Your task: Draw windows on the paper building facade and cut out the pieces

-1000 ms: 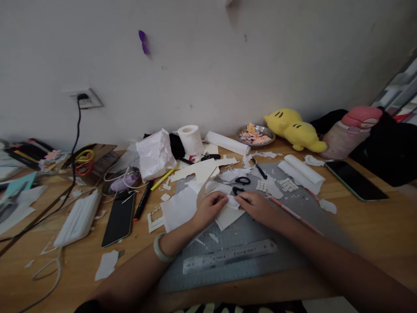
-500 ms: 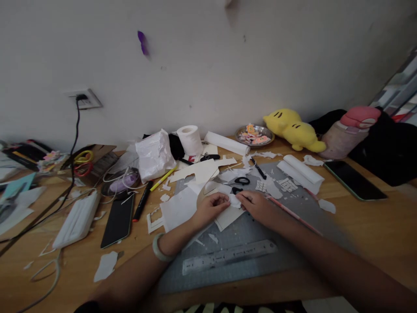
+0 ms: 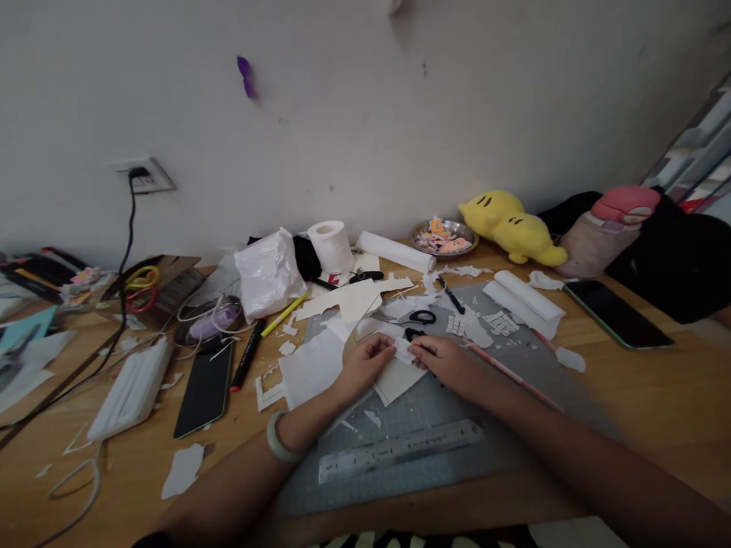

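Between my two hands is a small piece of white paper (image 3: 404, 351). My left hand (image 3: 365, 361) pinches its left edge, and the fingers of my right hand (image 3: 444, 358) pinch the right edge. Black-handled scissors (image 3: 421, 318) lie just beyond my right hand, their lower part partly hidden by it. Beneath my hands, cream card (image 3: 398, 383) and white paper sheets (image 3: 311, 364) rest on a grey cutting mat (image 3: 365, 426). A metal ruler (image 3: 400, 450) lies on the mat nearer to me.
Paper scraps are scattered about. At left are a phone (image 3: 204, 392), a red-tipped black marker (image 3: 247, 356) and a white power strip (image 3: 132, 390). Behind stand a toilet roll (image 3: 331, 247), a metal bowl (image 3: 444, 240) and a yellow plush toy (image 3: 514, 227). Another phone (image 3: 618, 314) lies at right.
My hands keep hold of the white paper; my left hand has shifted slightly and its fingertips sit a bit higher. The whole view has moved a little; the other things stay put.
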A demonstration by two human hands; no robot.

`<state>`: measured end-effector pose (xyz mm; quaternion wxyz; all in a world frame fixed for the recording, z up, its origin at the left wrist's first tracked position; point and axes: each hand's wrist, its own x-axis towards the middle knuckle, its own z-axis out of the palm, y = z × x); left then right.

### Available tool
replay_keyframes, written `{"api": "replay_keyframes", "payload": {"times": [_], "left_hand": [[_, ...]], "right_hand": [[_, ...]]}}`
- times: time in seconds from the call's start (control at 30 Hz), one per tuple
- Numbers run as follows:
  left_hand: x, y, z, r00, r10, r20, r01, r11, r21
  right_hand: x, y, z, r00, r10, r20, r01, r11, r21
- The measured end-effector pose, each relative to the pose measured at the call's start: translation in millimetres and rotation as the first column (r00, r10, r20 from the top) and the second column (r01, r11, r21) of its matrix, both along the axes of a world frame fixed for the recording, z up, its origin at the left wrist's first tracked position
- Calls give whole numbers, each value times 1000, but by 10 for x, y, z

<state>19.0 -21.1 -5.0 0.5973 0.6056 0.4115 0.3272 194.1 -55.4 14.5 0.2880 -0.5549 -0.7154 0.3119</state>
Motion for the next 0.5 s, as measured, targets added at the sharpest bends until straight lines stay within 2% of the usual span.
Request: {"api": "replay_keyframes", "payload": {"times": [0.3,0.4,0.5], "left_hand": [[-5,48,-48,997,-8,-78,6,1000,-24],[-17,60,-53,996,-47,-76,43,997,-56],[-18,57,-54,999,-35,-33,34,999,-40]], "right_hand": [[-37,-17,-62,998,38,54,-43,994,105],[-57,-9,-92,997,38,62,-46,991,123],[-54,-4,-96,997,33,67,-41,991,131]]}}
